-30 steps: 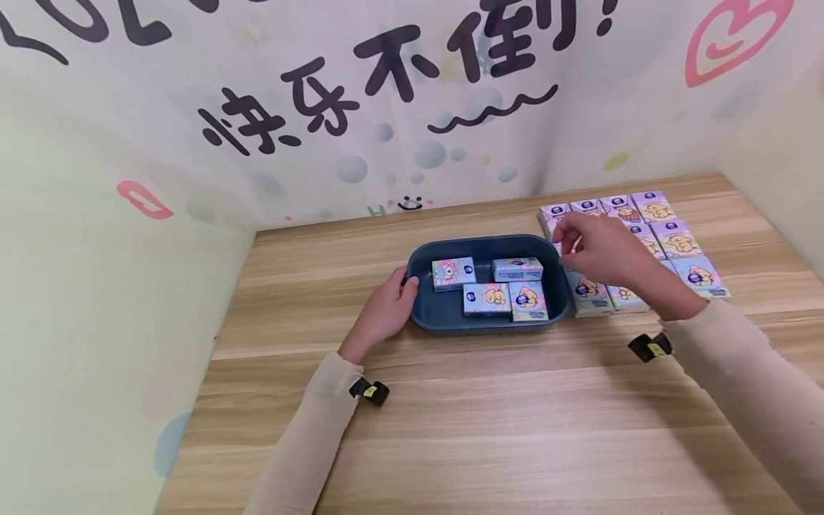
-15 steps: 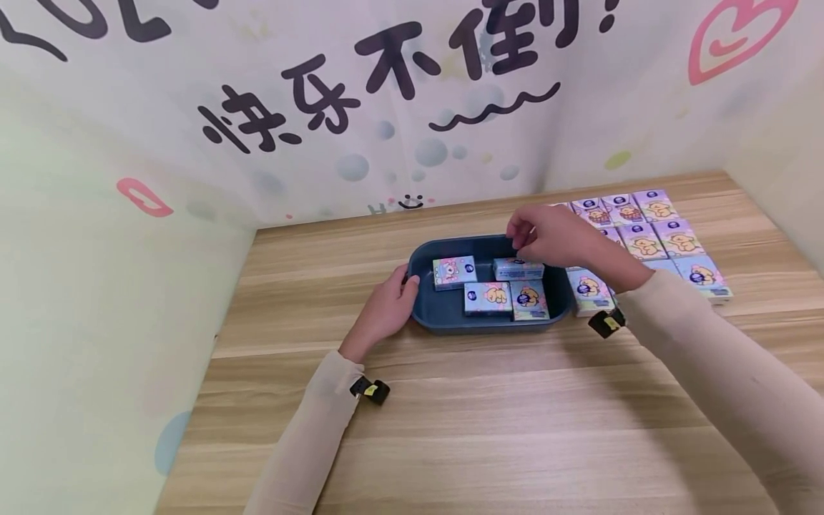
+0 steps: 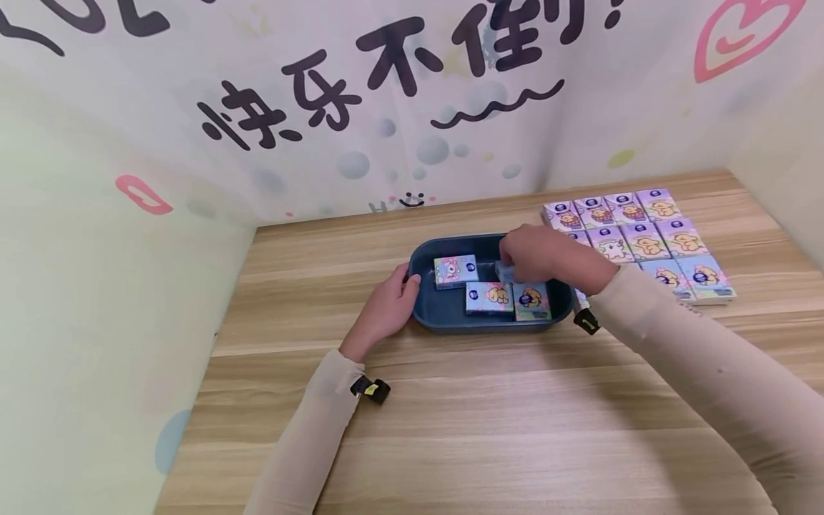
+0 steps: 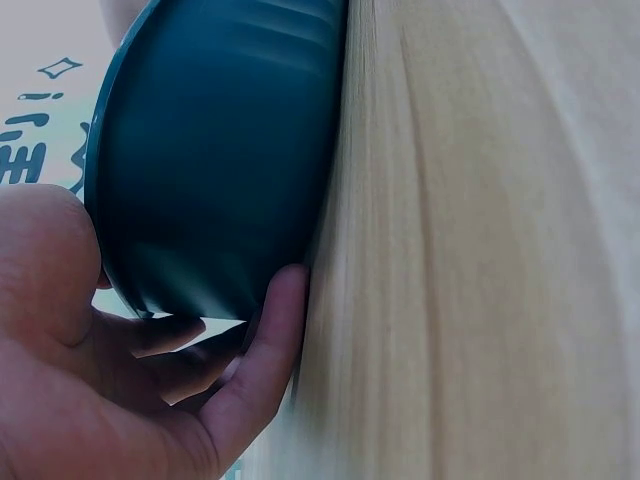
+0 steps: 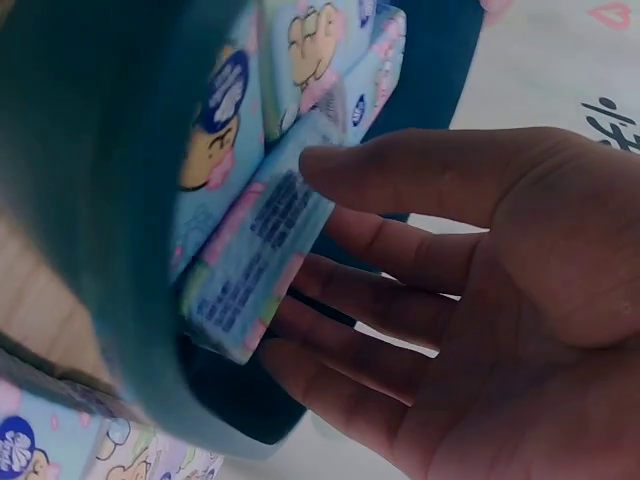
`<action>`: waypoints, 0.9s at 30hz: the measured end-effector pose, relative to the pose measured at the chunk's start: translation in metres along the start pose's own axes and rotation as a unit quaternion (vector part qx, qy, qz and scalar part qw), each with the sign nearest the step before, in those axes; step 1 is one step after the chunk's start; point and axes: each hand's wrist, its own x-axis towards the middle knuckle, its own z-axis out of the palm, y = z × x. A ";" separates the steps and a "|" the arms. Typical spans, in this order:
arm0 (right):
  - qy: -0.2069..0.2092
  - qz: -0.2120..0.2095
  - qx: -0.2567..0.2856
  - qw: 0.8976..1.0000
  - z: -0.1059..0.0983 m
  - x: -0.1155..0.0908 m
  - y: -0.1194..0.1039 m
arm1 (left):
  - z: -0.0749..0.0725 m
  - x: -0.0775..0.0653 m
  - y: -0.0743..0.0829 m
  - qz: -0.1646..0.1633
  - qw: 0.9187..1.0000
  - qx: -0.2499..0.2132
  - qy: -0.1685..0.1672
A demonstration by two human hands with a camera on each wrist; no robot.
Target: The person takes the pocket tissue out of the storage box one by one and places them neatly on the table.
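Observation:
A dark blue-green plastic basin [image 3: 443, 307] stands on the table with several small tissue packs in it. My left hand [image 3: 388, 304] holds the basin's left end, thumb at the rim and fingers against the outer wall in the left wrist view. Inside the right part, my right hand [image 3: 542, 254] pinches a light-blue tissue pack [image 5: 255, 250] that stands on its narrow side, thumb on one face and fingers on the other. Just in front of it lie two flat packs, a left one [image 3: 489, 297] and a right one [image 3: 531, 302]. Another pack [image 3: 455, 271] lies further left.
Rows of purple and blue tissue packs [image 3: 646, 242] lie close together on the wooden table [image 3: 489, 415], right of the basin. A white printed backdrop [image 3: 322, 172] rises behind the table. Side walls border it left and right.
My right hand has moved left from over the basin's right rim and down onto the pack on its narrow side, which it now grips. The left hand keeps its place.

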 end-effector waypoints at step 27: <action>0.012 -0.029 0.007 0.999 0.010 -0.001 0.008 | -0.006 -0.011 0.020 -0.005 1.000 0.003 0.002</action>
